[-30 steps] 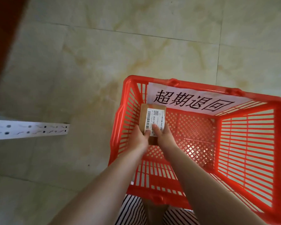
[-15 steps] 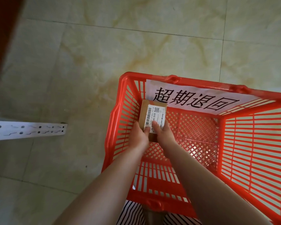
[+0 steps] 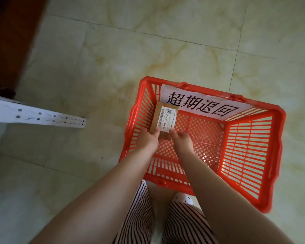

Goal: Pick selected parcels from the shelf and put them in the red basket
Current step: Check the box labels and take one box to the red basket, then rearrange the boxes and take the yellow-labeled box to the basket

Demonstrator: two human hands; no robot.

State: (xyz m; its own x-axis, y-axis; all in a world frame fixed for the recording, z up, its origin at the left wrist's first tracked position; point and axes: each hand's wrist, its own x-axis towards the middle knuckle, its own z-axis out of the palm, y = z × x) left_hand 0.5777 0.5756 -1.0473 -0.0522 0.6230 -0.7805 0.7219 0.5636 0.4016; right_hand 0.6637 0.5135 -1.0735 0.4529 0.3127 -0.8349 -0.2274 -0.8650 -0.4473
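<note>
At the far left a white perforated shelf rail (image 3: 37, 117) is seen low over the tiled floor (image 3: 113, 50), so the shelf is taken to stand just beside the person, with the basket kept near for short carries. Next to the right, the red basket (image 3: 278, 155) is set on the floor directly in front of the striped trousers (image 3: 141, 217), within easy reach of both arms.

Inside it, in the far-left corner, a small brown parcel (image 3: 157, 118) is held with its white barcode label (image 3: 166, 118) turned upward, probably so that the code can be read or checked afterwards. Whether the parcel is already resting on the mesh bottom cannot be told from this angle; it seems to be just at or above it.

The near end of the parcel is pinched by the left hand (image 3: 148, 140), thumb on top, so that it is guided down rather than dropped. The right hand (image 3: 181, 140) is held just beside the parcel's near right corner, its fingers loosely curled and apparently closed round nothing. A paper sign (image 3: 201, 104) with printed characters is fixed along the far wall, marking what the basket is for.
</note>
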